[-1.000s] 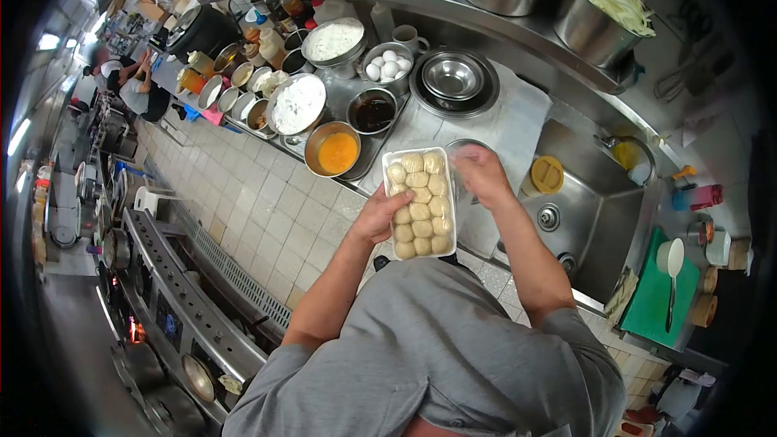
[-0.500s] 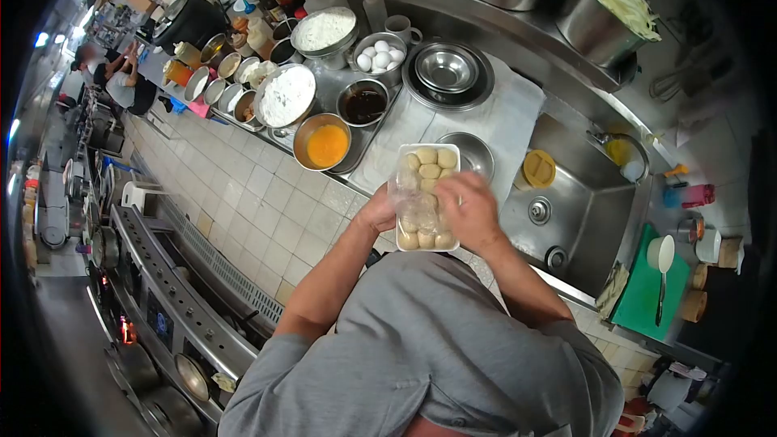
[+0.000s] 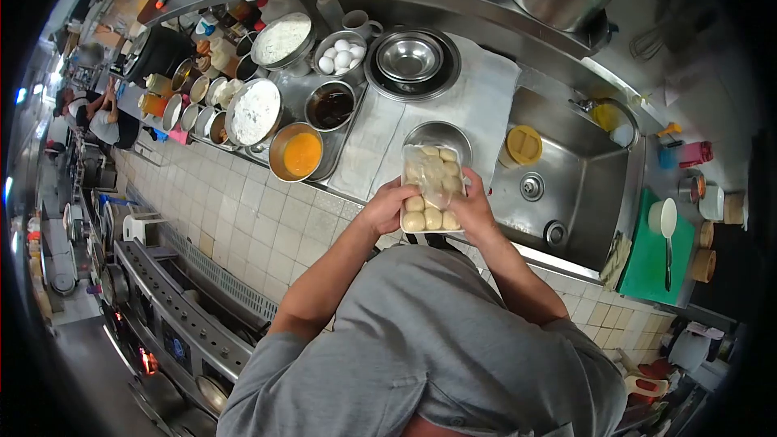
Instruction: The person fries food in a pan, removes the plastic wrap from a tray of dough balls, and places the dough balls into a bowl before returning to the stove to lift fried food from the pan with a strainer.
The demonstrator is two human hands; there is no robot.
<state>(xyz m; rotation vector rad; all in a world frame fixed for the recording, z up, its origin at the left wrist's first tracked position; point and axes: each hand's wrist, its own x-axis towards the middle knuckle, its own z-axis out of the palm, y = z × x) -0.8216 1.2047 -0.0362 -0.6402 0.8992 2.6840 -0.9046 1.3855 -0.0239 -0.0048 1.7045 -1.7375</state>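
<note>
Left hand (image 3: 391, 208) and right hand (image 3: 474, 210), partly curled, grip opposite sides of a dough-ball tray (image 3: 432, 218). Beyond it sits a metal bowl (image 3: 438, 137).

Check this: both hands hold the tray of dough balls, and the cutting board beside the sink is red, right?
Not red: the head view shows a green cutting board beside the sink. The left hand and right hand do hold the tray.
</note>
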